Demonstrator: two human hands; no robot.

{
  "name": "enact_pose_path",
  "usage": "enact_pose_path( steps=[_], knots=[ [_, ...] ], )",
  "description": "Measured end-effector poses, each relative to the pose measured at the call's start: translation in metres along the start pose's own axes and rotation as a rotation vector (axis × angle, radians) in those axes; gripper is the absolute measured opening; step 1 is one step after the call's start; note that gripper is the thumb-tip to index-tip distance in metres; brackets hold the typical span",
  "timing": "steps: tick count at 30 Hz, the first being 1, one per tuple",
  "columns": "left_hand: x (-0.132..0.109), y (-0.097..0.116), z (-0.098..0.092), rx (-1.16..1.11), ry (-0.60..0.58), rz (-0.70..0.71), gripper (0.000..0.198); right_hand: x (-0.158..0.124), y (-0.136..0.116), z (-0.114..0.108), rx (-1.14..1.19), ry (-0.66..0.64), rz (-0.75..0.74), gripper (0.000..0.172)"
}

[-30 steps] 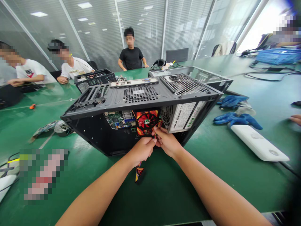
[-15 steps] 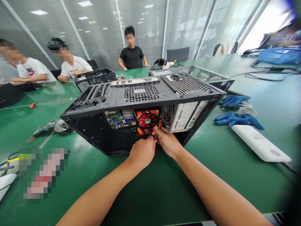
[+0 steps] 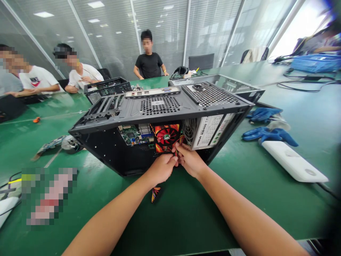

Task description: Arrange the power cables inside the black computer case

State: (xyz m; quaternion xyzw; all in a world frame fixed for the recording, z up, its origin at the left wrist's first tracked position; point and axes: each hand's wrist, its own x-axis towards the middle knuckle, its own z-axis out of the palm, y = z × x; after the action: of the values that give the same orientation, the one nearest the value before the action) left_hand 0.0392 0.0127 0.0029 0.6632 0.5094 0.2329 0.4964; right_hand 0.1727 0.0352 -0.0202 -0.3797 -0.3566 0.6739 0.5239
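Note:
An open black computer case (image 3: 160, 110) lies on its side on the green table (image 3: 186, 213). Inside show a red fan (image 3: 167, 135), a motherboard (image 3: 133, 134) and a power supply (image 3: 207, 131). My left hand (image 3: 161, 169) is closed on a bundle of coloured wires whose connector (image 3: 154, 193) hangs below the hand. My right hand (image 3: 189, 160) pinches the same wires just below the fan, fingertips meeting the left hand's.
Blue gloves (image 3: 266, 133) and a long white device (image 3: 293, 161) lie to the right. A second case (image 3: 106, 89) stands behind at left, another open case (image 3: 234, 87) behind at right. Three people are at the far side. A blue basket (image 3: 317, 62) and cables lie far right.
My left hand dipped toward the case and hid the wire connector, then drew back a little; the connector hangs below it again. My right hand barely moved.

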Motion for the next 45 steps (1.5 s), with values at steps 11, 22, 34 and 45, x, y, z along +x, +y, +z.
enact_pose_path(
  steps=[11,22,34,45],
  knots=[
    [0.001,0.001,0.003,-0.104,-0.032,-0.083,0.027,-0.001,0.000,0.005,-0.055,0.069,-0.015,0.042],
    [0.002,-0.004,0.004,0.323,0.103,0.126,0.023,-0.002,0.000,0.005,-0.059,0.075,-0.029,0.042],
    [-0.001,0.005,0.000,-0.441,-0.217,-0.226,0.028,-0.002,0.000,0.001,-0.061,0.052,0.006,0.042],
    [0.001,-0.002,0.004,0.529,0.157,0.156,0.025,-0.003,0.000,0.003,-0.064,0.072,-0.040,0.041]
  ],
)
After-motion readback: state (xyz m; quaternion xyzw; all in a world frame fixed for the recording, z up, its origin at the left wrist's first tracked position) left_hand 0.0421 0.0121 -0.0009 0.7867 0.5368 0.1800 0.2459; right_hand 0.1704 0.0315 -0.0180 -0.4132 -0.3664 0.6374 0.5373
